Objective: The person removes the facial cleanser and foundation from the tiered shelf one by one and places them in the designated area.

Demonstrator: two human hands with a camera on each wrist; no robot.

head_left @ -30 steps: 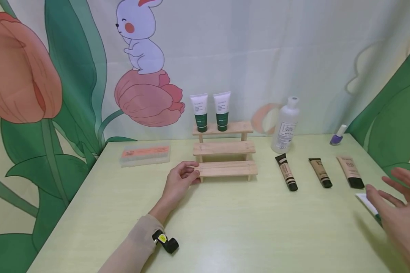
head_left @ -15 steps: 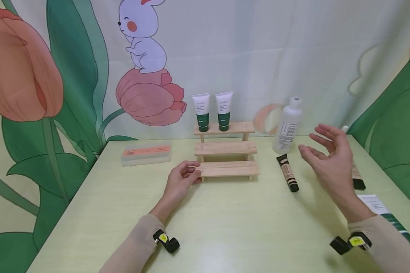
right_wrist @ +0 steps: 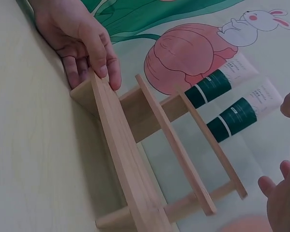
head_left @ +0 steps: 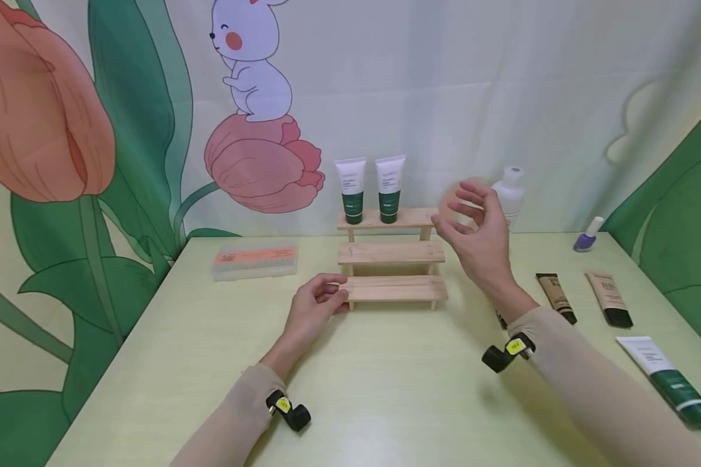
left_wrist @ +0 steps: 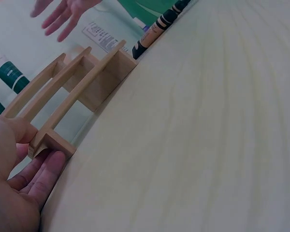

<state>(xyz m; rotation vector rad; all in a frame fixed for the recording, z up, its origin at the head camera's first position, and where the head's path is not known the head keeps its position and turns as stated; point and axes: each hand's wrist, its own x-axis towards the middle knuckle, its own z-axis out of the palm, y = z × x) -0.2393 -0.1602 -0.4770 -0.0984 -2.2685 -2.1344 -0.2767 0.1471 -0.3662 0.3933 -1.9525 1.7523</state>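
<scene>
A three-step wooden display rack stands at the middle of the table. My left hand grips the left end of its lowest step; in the left wrist view, the thumb lies on top and the fingers reach underneath. Two white-and-green squeeze tubes stand upright, caps down, on the left and middle of the top step. My right hand, holding nothing, hovers just right of the rack with fingers loosely bent. Behind it, a white bottle is partly hidden.
Right of the rack lie a gold-brown tube, a beige tube and a large white-and-green tube. Another tube is mostly covered by my right wrist. Purple nail polish stands at the back right, a clear flat case at the left.
My right hand has swept in from the far right, across the lying tubes, to beside the rack. My left hand keeps its grip on the rack. The view has shifted slightly.
</scene>
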